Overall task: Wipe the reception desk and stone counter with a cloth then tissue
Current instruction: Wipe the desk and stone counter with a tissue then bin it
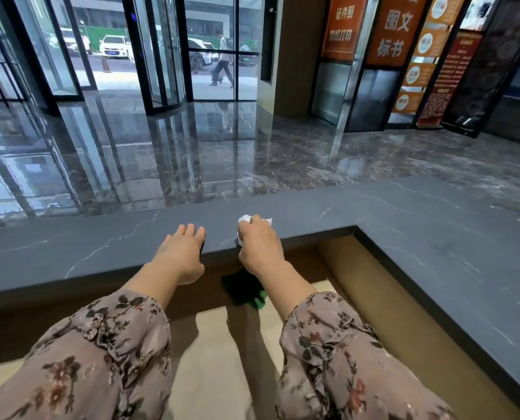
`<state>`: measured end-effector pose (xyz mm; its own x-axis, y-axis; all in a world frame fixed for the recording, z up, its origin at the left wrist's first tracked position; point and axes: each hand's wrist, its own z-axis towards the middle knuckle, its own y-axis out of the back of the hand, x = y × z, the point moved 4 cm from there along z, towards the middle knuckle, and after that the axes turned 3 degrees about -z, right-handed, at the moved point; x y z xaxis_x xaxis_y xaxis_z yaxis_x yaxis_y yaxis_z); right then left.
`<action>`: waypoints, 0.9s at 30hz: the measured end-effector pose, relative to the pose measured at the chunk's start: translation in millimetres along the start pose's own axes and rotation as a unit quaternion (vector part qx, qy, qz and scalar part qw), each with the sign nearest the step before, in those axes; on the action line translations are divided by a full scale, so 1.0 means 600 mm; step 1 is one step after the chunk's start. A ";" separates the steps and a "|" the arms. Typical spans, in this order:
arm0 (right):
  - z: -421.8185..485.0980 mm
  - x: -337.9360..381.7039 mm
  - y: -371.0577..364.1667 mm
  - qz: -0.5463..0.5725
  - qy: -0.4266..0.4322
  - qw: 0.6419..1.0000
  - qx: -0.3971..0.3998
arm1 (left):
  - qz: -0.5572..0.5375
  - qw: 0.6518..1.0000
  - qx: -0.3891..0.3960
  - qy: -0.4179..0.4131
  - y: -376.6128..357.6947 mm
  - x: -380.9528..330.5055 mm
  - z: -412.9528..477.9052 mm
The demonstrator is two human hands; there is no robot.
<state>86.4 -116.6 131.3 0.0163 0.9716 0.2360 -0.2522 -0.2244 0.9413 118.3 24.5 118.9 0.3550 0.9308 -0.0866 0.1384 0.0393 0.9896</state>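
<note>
The right hand [260, 244] gripped a crumpled white tissue [244, 219] at the near edge of the dark grey stone bench [70, 250]; the left hand [183, 250] rested flat nearby, fingers straight. A green cloth [246, 291] lay below.

Both arms are stretched forward side by side, sleeved to the forearm. The left hand [182, 248] is laid palm down with fingers straight. The right hand [260, 245] is curled, knuckles up, around a white tissue [244, 220].
</note>
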 end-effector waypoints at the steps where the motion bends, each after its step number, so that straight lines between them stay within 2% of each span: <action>1: 0.002 -0.002 0.004 -0.004 0.005 1.000 0.011 | 0.001 1.000 0.002 0.003 0.001 -0.001 -0.001; 5: -0.001 -0.038 0.030 -0.042 -0.008 0.999 0.028 | -0.008 1.000 -0.022 0.016 -0.001 -0.014 -0.001; 10: -0.045 -0.126 0.084 -0.089 -0.078 0.993 -0.006 | -0.006 0.997 -0.064 -0.046 -0.005 -0.078 -0.012; 13: -0.090 -0.178 0.128 -0.102 -0.117 0.987 -0.044 | -0.018 0.995 -0.064 -0.081 -0.002 -0.137 -0.016; 22: -0.230 -0.357 0.235 -0.099 -0.272 0.954 -0.075 | -0.047 0.986 -0.038 -0.156 0.008 -0.303 -0.038; 27: -0.249 -0.420 0.259 -0.100 -0.248 0.961 -0.069 | -0.085 0.980 -0.017 -0.180 0.012 -0.397 -0.047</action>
<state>-101.6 -384.8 182.0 0.5276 0.8320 0.1715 -0.3212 0.0085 0.9470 8.4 -186.8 149.9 0.6337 0.7213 -0.2795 0.1945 0.2011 0.9601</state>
